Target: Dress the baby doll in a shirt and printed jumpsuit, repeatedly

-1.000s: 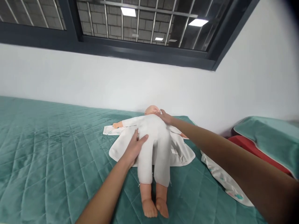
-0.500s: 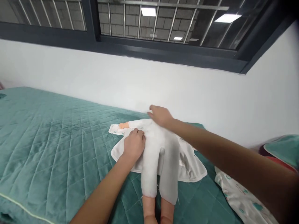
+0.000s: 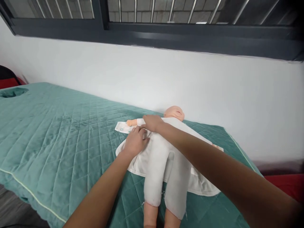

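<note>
A baby doll (image 3: 166, 155) in a white suit lies on its back on the teal quilted bed (image 3: 59, 133), head toward the wall. An open white garment (image 3: 137, 163) is spread under it. My left hand (image 3: 136, 141) rests on the doll's side by the garment's left flap, fingers curled; whether it grips cloth is hidden. My right hand (image 3: 152, 123) reaches across the doll's chest onto its outstretched arm near the shoulder, fingers bent over the sleeve.
A white wall and a dark window frame (image 3: 152, 28) run behind the bed. The bed's front edge (image 3: 30, 194) has a pale piping. Something red (image 3: 285, 183) sits at the lower right, and a face hole (image 3: 13, 92) marks the bed's far left.
My right hand has moved from the doll's head leftward onto its arm, uncovering the head. My left hand has stayed at the doll's side. The view has swung left and down.
</note>
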### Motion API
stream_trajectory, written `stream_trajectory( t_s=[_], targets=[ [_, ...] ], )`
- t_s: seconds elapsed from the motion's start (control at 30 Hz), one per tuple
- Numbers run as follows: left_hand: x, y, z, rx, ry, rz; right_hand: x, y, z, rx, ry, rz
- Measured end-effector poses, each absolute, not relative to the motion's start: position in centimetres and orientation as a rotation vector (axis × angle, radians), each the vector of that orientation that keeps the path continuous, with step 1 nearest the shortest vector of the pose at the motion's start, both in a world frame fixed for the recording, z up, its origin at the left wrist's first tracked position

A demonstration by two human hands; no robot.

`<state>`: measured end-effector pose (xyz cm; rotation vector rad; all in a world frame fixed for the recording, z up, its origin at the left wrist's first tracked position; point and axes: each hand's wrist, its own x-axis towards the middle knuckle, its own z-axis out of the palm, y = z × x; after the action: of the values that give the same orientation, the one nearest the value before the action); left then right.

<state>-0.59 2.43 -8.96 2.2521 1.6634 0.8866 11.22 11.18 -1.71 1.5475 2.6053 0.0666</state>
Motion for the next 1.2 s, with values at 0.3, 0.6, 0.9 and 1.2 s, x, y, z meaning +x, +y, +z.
stream_trajectory(
  t_s=[0.3, 0.6, 0.9, 1.2],
  targets=[
    [-0.5, 3.8, -9.4, 2.007, 1.844, 1.035, 14.3, 8.4, -0.2, 1.508, 2.787, 0.027],
    [-1.8, 3.8, -9.5, 1.383, 1.703, 1.512, 16.7, 7.1, -0.5, 1.471, 2.826, 0.05],
    [-0.8, 2.4, -9.2, 1.771, 1.781, 1.528, 16.0, 6.1, -1.0, 1.497, 2.702, 0.22],
    [0.4, 1.6, -8.8, 2.162, 1.964, 1.094, 14.5, 6.7, -2.1, 1.546, 2.74, 0.192]
  ],
)
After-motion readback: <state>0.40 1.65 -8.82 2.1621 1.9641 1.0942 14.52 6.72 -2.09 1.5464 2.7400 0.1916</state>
